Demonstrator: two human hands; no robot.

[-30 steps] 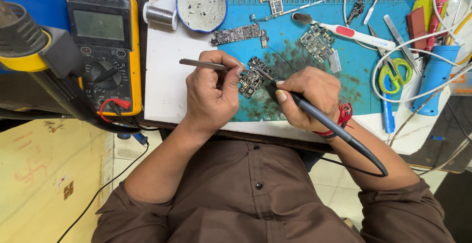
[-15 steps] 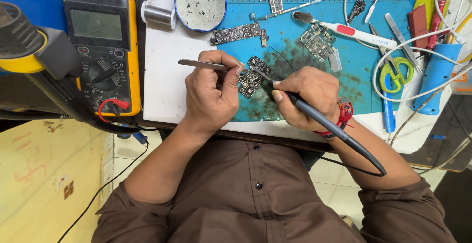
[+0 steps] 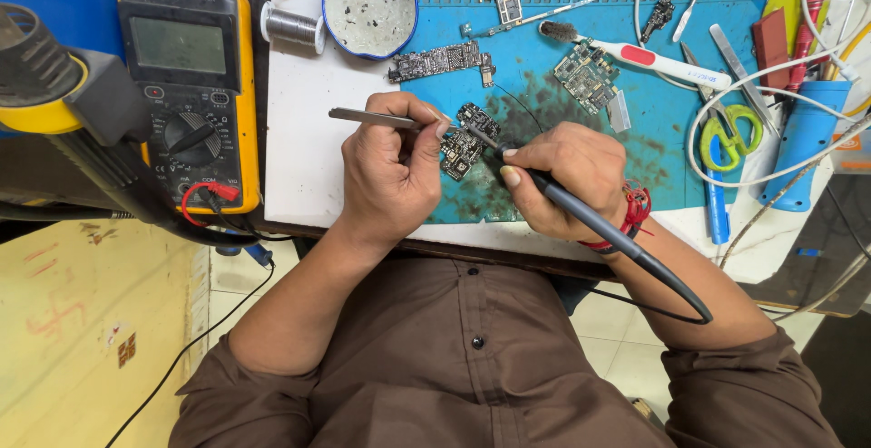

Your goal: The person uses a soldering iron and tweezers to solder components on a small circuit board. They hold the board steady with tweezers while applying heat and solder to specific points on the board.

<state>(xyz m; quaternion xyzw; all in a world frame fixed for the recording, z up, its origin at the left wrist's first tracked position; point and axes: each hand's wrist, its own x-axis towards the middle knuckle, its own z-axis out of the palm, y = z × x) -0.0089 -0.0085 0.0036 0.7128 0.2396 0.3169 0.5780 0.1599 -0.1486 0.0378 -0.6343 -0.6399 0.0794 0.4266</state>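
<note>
My left hand pinches slim metal tweezers, whose tips reach a small dark circuit board lying on the blue work mat. My right hand grips a dark soldering iron like a pen, its tip touching the same board from the right. The iron's black cable curves back over my right forearm. Both hands rest close together on either side of the board.
A yellow multimeter with red leads sits left. A round tin and solder spool lie behind my hands. Other circuit boards, a toothbrush, green scissors, a blue tool and white cables crowd the right.
Both hands hold nearly still over the board; the iron's tip and tweezers have shifted only slightly.
</note>
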